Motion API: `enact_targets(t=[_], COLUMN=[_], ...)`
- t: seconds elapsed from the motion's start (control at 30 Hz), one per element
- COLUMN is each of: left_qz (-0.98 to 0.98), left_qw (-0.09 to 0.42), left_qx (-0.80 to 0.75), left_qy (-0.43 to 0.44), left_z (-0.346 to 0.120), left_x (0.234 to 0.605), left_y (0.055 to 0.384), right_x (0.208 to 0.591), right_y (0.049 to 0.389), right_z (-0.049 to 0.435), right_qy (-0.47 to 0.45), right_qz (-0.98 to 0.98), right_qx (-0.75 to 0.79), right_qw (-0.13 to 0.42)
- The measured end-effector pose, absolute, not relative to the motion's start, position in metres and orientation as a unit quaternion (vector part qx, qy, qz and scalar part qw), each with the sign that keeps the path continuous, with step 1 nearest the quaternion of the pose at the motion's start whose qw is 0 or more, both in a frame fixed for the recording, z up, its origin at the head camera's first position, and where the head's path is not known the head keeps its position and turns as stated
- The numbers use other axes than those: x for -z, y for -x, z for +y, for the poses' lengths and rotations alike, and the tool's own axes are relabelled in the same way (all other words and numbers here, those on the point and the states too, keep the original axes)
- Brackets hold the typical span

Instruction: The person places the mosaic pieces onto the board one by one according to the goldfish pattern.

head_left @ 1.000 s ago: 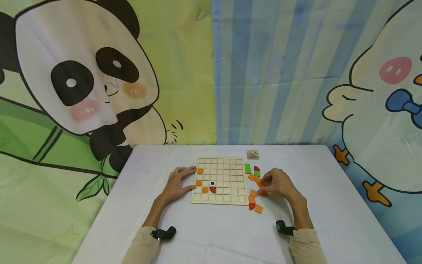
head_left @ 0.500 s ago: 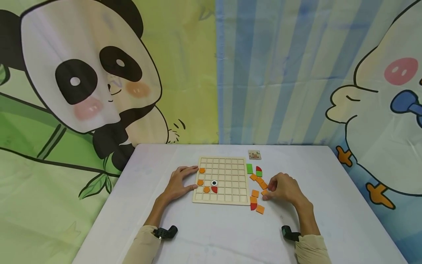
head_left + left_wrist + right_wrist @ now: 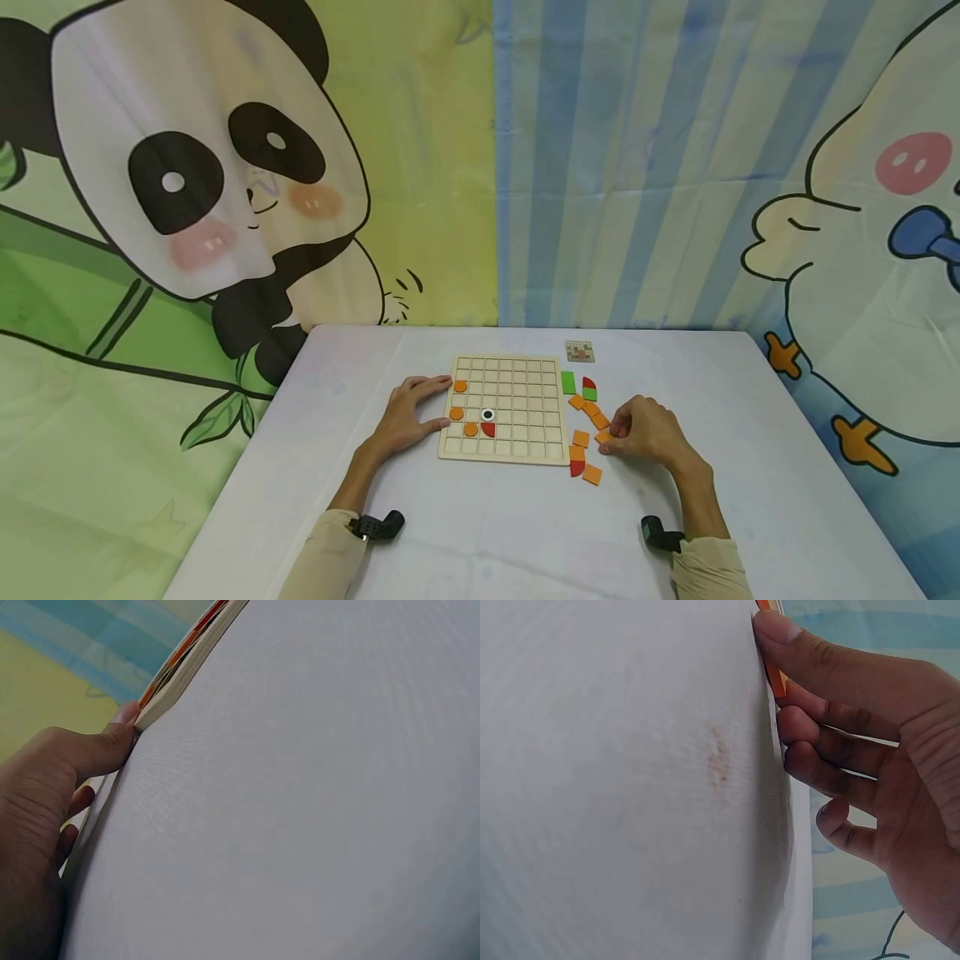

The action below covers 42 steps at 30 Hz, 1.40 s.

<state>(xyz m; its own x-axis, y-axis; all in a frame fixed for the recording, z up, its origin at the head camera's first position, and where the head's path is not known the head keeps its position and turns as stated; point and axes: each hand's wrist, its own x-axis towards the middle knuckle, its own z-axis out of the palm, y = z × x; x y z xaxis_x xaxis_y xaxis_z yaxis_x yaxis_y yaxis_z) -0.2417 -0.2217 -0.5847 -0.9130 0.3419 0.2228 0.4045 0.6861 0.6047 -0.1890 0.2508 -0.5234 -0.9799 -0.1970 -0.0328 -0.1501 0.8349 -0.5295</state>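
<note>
A pale wooden grid board (image 3: 502,457) lies on the white table. My left hand (image 3: 405,419) rests against its left side, thumb and fingers spread apart; the left wrist view shows the thumb (image 3: 112,742) right at a board corner. On the grid sit several orange discs (image 3: 471,429), a white eye disc (image 3: 488,415) with a black centre and a red quarter-round piece (image 3: 488,430). To the right of the board my right hand (image 3: 647,432) pinches an orange square tile (image 3: 602,437) between thumb and fingers, low at the table; its edge (image 3: 778,682) shows in the right wrist view.
Beside the board's right edge lie more orange tiles (image 3: 592,475), a green tile (image 3: 568,382), a red-and-green pair (image 3: 589,389) and a red quarter-round (image 3: 577,469). A small pattern card (image 3: 579,351) lies behind. Printed curtains (image 3: 615,167) hang beyond the table.
My right hand has drawn back slightly to the right from among the orange tiles, its fingertips now on one tile. The left hand has stayed at the board. The head view has shifted slightly.
</note>
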Motion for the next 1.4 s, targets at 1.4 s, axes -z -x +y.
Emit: enact_targets(t=[1.4], left_qz=[-0.915], left_qw=[0.046], left_qx=[0.342], left_qy=[0.211], left_z=[-0.2215], left_x=[0.5864], left_y=[0.2411], right_x=[0.5193], right_y=[0.1900], right_z=[0.2471], right_qy=[0.090], right_qz=[0.936], right_qx=[0.336], right_qw=[0.059])
